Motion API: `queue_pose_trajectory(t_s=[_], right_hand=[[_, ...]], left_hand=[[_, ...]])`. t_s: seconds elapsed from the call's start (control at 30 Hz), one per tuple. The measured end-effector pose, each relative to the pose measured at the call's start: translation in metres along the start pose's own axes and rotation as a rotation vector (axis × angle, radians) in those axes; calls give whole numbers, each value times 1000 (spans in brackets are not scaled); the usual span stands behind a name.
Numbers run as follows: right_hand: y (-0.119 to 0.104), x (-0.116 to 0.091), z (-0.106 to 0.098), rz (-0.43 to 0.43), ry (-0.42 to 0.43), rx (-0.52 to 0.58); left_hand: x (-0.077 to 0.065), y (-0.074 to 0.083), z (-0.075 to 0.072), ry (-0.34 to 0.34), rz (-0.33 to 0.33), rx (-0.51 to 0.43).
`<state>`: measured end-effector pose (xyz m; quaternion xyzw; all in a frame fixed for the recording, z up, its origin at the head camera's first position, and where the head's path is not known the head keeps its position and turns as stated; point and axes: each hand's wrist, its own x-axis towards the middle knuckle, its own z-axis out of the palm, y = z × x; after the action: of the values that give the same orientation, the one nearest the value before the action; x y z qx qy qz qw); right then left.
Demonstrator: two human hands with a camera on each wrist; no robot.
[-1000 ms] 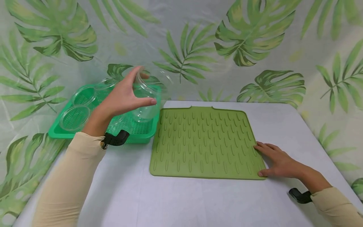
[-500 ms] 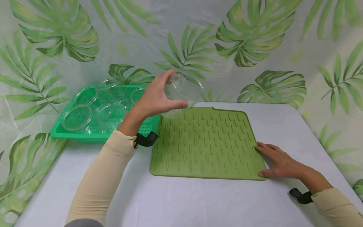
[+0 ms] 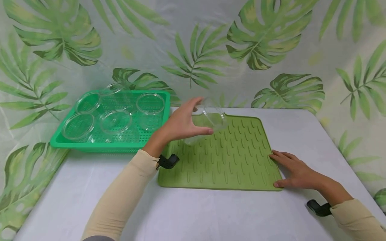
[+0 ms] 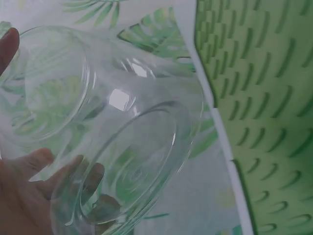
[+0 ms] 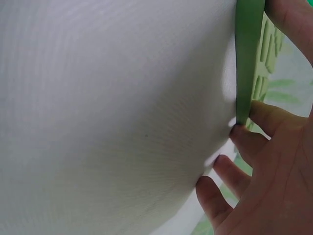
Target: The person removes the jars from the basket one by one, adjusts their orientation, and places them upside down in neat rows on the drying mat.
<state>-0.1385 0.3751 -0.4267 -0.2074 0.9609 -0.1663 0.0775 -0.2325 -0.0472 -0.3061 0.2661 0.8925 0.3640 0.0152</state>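
Note:
My left hand (image 3: 182,124) holds a clear glass (image 3: 216,117) between thumb and fingers, tilted on its side above the left part of the green ridged mat (image 3: 229,157). In the left wrist view the see-through glass (image 4: 156,88) shows two round ends, with some fingers visible through its wall. My right hand (image 3: 297,172) rests at the mat's right edge, fingers spread. The right wrist view shows that hand (image 5: 283,176) with its fingertips against the mat's rim (image 5: 248,58) and the white cloth.
Left of the mat stands a green perforated basket (image 3: 99,145) with several more clear glasses, one upright glass (image 3: 150,110) at its right end. A white cloth (image 3: 211,214) covers the table. Behind it hangs a leaf-patterned curtain (image 3: 208,20).
My left hand has carried the glass from over the basket rightward, then lowered it over the mat's left part. My right hand has stayed at the mat's right edge.

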Motion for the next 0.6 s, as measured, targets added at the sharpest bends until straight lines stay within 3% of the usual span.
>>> queue_pose_trajectory(t_s=[0.3,0.6], right_hand=[[0,1,-2,-5,-6,2],[-2,1,-2,3,-15,-4]], left_hand=[[-8,-12,3,9,11,51],[-10,-11,5,-18,8,87]])
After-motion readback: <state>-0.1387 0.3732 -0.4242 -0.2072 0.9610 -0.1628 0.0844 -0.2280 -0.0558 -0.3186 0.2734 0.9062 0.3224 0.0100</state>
